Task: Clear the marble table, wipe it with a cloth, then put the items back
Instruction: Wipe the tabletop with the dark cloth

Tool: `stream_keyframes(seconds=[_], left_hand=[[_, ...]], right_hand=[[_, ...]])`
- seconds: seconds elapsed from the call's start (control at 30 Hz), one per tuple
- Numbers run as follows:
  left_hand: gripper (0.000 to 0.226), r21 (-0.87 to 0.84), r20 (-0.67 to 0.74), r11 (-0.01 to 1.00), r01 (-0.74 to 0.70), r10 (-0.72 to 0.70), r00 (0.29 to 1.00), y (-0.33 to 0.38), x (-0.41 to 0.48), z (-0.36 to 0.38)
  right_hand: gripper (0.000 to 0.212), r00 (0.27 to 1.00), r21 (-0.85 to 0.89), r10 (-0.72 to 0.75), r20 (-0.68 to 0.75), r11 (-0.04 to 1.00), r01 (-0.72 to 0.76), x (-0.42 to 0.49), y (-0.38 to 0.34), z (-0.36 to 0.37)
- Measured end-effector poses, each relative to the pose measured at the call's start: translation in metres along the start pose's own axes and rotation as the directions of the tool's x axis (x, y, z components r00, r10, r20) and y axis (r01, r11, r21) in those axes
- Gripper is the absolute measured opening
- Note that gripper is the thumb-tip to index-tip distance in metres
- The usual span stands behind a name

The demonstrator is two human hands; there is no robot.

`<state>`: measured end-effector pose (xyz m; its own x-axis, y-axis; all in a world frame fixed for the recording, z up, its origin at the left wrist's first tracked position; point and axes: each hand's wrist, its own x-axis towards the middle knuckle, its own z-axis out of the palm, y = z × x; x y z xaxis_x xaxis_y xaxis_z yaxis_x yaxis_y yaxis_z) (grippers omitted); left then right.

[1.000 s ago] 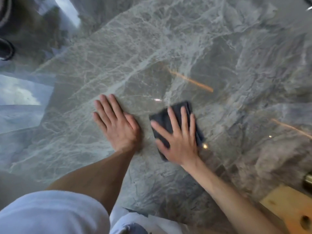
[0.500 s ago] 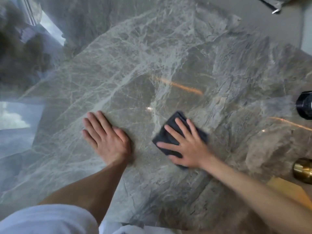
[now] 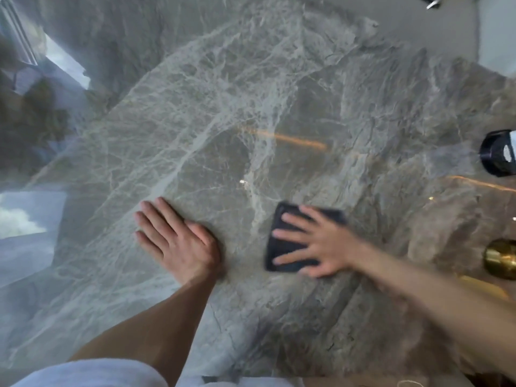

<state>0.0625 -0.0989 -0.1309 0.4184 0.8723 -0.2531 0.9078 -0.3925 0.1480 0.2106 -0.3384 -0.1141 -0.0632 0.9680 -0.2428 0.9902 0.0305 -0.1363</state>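
A glossy grey marble table (image 3: 279, 93) with pale veins fills the view. A dark folded cloth (image 3: 282, 248) lies flat on it near the middle. My right hand (image 3: 321, 247) presses down on the cloth with fingers spread, pointing left, and is blurred by motion. My left hand (image 3: 178, 241) rests flat on the bare marble a short way left of the cloth, palm down, holding nothing.
A black round object (image 3: 498, 157) sits at the right edge. Below it stands a brass-coloured round object (image 3: 501, 258), with a yellowish wooden piece (image 3: 483, 286) beside it. Window reflections show on the marble at the left (image 3: 25, 219). My white sleeve (image 3: 92, 372) fills the bottom left.
My right hand has turned from pointing up to pointing left and slid the cloth rightward. The view shifted, bringing the black and brass objects in. The left hand stays flat.
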Motion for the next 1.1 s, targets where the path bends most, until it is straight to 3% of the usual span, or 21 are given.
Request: stream_keyframes(seconds=[0.03,0.1,0.17,0.2,0.23,0.3,0.37,0.4,0.47,0.53,0.57,0.6,0.63,0.67,0.7,0.73,0.87,0.97,1.03,1.07,1.1], left_hand=[[0.069,0.002,0.001,1.0,0.005,-0.005,1.0,0.0,0.001,0.001],[0.07,0.005,0.001,1.0,0.013,-0.013,1.0,-0.001,0.002,0.001],[0.07,0.002,0.007,1.0,0.016,-0.016,1.0,0.0,0.002,0.001],[0.07,-0.003,0.016,1.0,0.005,-0.005,1.0,0.0,0.002,0.001],[0.07,-0.002,0.018,1.0,-0.007,0.007,1.0,0.0,0.001,0.001],[0.069,0.006,0.006,1.0,0.0,0.0,1.0,-0.002,0.002,0.0],[0.069,0.002,0.009,1.0,0.0,0.0,1.0,-0.001,0.002,0.0],[0.068,0.004,0.004,1.0,0.002,-0.002,1.0,-0.001,0.001,0.0],[0.066,-0.003,0.001,1.0,0.008,-0.008,1.0,0.0,0.001,0.0],[0.067,-0.012,0.004,1.0,0.005,-0.005,1.0,0.001,0.0,-0.001],[0.067,-0.01,0.003,1.0,0.008,-0.008,1.0,0.001,0.0,-0.002],[0.068,-0.008,0.001,1.0,0.013,-0.013,1.0,0.002,0.001,-0.002],[0.068,-0.007,0.001,1.0,0.015,-0.015,1.0,0.002,0.001,-0.002],[0.068,-0.008,0.003,1.0,0.012,-0.012,1.0,0.002,0.001,-0.002],[0.069,-0.008,0.006,1.0,0.009,-0.009,1.0,0.002,0.001,-0.002],[0.069,-0.003,0.004,1.0,0.008,-0.008,1.0,0.001,0.001,-0.001],[0.069,-0.005,0.003,1.0,0.007,-0.007,1.0,-0.001,0.001,-0.001],[0.069,0.01,-0.002,1.0,0.009,-0.009,1.0,0.001,0.001,-0.001],[0.068,0.016,0.001,1.0,0.012,-0.012,1.0,0.001,0.001,-0.001],[0.068,0.02,0.003,1.0,0.014,-0.014,1.0,0.002,0.002,0.0],[0.068,0.022,0.006,1.0,0.018,-0.019,1.0,0.002,0.002,0.0]], right_hand=[[0.057,1.0,-0.055,0.015,0.01,0.998,-0.014,-0.008,0.036,0.003],[0.06,0.905,-0.026,0.419,-0.077,0.906,-0.422,0.005,0.099,-0.003],[0.059,0.493,0.182,0.856,-0.154,0.515,-0.838,0.057,0.125,-0.019],[0.06,0.331,0.275,0.937,-0.114,0.35,-0.895,0.085,0.12,-0.027],[0.06,0.29,0.306,0.952,-0.099,0.306,-0.902,0.109,0.104,-0.032],[0.059,0.524,0.231,0.841,-0.138,0.541,-0.808,0.129,0.047,-0.03],[0.058,0.842,0.137,0.531,-0.093,0.845,-0.517,0.094,-0.024,-0.018],[0.057,0.938,0.101,0.343,-0.052,0.936,-0.337,0.065,-0.045,-0.01],[0.058,0.997,0.047,0.079,-0.003,0.996,-0.079,0.007,-0.034,0.002],[0.059,0.988,-0.023,0.155,0.004,0.988,-0.155,-0.024,0.024,0.009],[0.059,0.927,-0.007,0.373,-0.035,0.928,-0.373,-0.024,0.055,0.009],[0.057,0.749,0.057,0.654,-0.104,0.756,-0.652,-0.013,0.083,0.006],[0.057,0.468,0.168,0.872,-0.146,0.488,-0.856,0.008,0.105,-0.004],[0.057,0.226,0.268,0.966,-0.129,0.253,-0.929,0.038,0.119,-0.016],[0.058,0.115,0.334,0.989,-0.091,0.139,-0.932,0.068,0.121,-0.028],[0.058,0.162,0.338,0.984,-0.075,0.178,-0.924,0.095,0.112,-0.033],[0.055,0.732,0.197,0.674,-0.103,0.735,-0.649,0.113,-0.017,-0.023],[0.056,0.924,0.143,0.376,-0.062,0.92,-0.365,0.031,-0.048,-0.002],[0.06,0.925,0.065,0.379,-0.041,0.924,-0.376,-0.018,-0.002,0.007],[0.06,0.84,0.075,0.539,-0.067,0.842,-0.534,-0.03,0.028,0.011],[0.056,0.641,0.111,0.761,-0.103,0.649,-0.753,-0.033,0.061,0.011]])
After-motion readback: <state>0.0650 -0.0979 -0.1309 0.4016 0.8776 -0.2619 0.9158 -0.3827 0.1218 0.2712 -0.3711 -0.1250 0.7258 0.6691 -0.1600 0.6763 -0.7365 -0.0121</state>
